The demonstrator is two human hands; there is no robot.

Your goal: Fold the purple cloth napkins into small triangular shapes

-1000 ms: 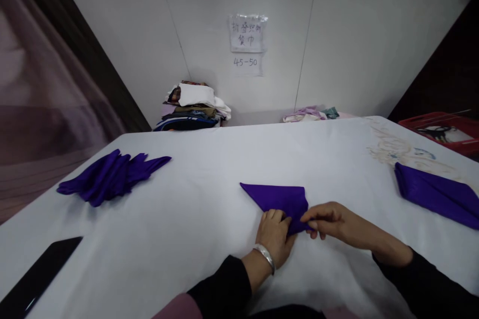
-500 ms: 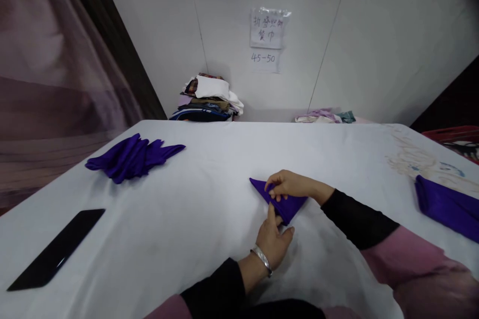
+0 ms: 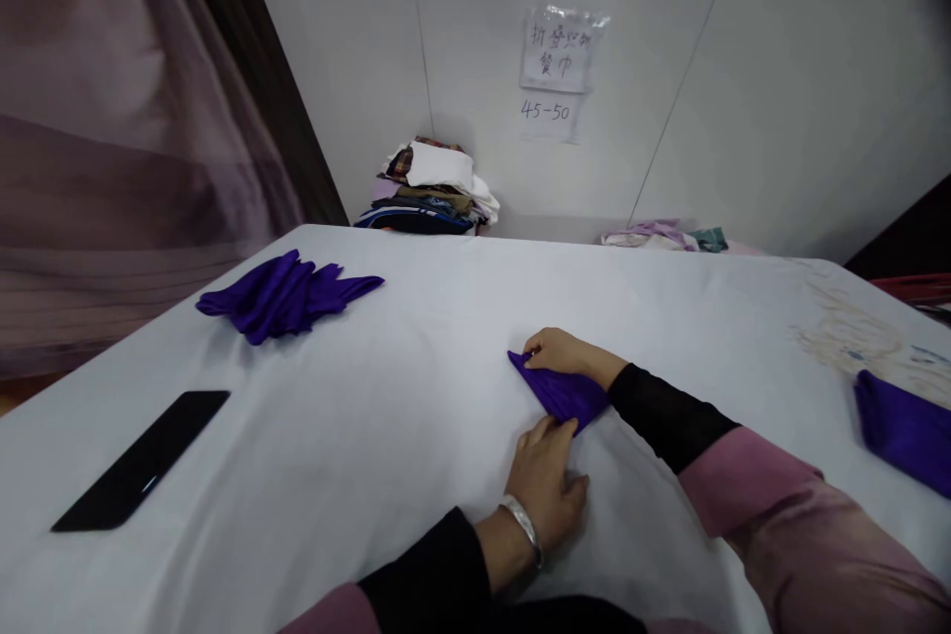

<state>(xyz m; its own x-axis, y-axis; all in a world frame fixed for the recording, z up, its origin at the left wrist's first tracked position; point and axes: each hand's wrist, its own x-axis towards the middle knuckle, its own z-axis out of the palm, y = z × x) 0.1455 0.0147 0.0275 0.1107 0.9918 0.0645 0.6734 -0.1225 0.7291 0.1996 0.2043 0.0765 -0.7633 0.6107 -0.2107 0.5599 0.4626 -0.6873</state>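
A purple napkin [image 3: 559, 390], folded to a narrow pointed shape, lies in the middle of the white table [image 3: 416, 386]. My right hand [image 3: 559, 352] rests on its far tip with the fingers curled down, pinching the cloth there. My left hand [image 3: 546, 475], a silver bracelet at the wrist, lies near the napkin's near corner, fingertips pressing its edge, fingers stretched. Both arms wear black sleeves under pink.
A pile of folded purple napkins [image 3: 286, 292] lies at the far left. More purple cloth [image 3: 902, 428] sits at the right edge. A black phone [image 3: 141, 461] lies near left. Stacked clothes [image 3: 431, 188] and a paper sign [image 3: 559, 50] are at the wall.
My right hand has folded the napkin narrower and moved to its far tip. My left hand went from pinching the near corner to pressing it. The view has shifted left.
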